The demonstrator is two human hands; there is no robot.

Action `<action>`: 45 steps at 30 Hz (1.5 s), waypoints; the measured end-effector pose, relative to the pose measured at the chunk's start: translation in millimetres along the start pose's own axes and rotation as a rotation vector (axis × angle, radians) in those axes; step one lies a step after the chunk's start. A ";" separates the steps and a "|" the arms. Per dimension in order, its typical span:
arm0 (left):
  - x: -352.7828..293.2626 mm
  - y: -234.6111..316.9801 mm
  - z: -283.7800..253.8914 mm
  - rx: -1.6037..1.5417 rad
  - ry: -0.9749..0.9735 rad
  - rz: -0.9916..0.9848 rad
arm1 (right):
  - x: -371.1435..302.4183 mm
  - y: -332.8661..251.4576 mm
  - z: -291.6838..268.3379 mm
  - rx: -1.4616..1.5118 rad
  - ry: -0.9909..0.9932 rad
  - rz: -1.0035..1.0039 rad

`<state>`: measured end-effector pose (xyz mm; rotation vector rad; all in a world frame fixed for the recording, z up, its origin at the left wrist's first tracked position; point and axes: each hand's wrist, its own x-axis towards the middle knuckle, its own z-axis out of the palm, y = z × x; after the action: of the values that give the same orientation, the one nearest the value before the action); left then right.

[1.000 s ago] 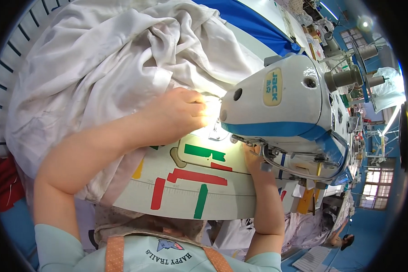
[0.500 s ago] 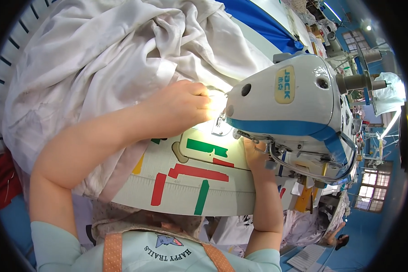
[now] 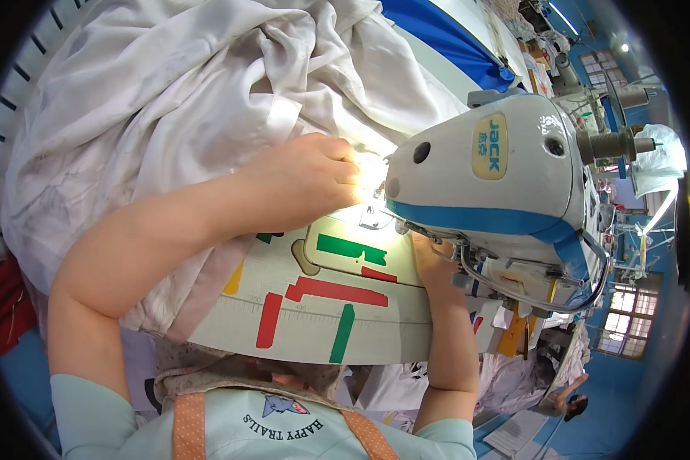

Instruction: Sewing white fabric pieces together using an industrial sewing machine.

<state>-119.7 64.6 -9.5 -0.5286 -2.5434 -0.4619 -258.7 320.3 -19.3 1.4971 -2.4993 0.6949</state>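
A large heap of shiny white fabric [image 3: 207, 84] spreads over the left and far side of the sewing table [image 3: 387, 337]. My left hand [image 3: 310, 180] lies closed at the fabric's edge, with fingers curled beside the needle area of a white and blue sewing machine [image 3: 475, 184]. Bright lamp light washes out the fingertips, and the fabric under them is partly covered by the hand. My right hand [image 3: 431, 257] reaches in from the near side, right of the presser foot [image 3: 374, 211]. The machine head hides most of its fingers.
Red tape [image 3: 337, 291] and green tape [image 3: 342, 333] mark the tabletop near a printed ruler scale. Blue fabric [image 3: 452, 42] lies at the far side. A thread stand [image 3: 609, 144] rises on the right. Another person [image 3: 571, 402] is in the background at lower right.
The whole view has shifted slightly. Both hands keep the same places by the machine, and the fabric looks almost unchanged.
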 end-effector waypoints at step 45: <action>-107.0 30.4 -116.8 0.265 -0.277 -0.625 | -120.7 -156.0 -20.2 0.197 -0.064 -0.159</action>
<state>26.2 13.0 35.9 0.3395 -2.9525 -0.2608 -66.7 363.9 4.6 1.7884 -2.3804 0.9001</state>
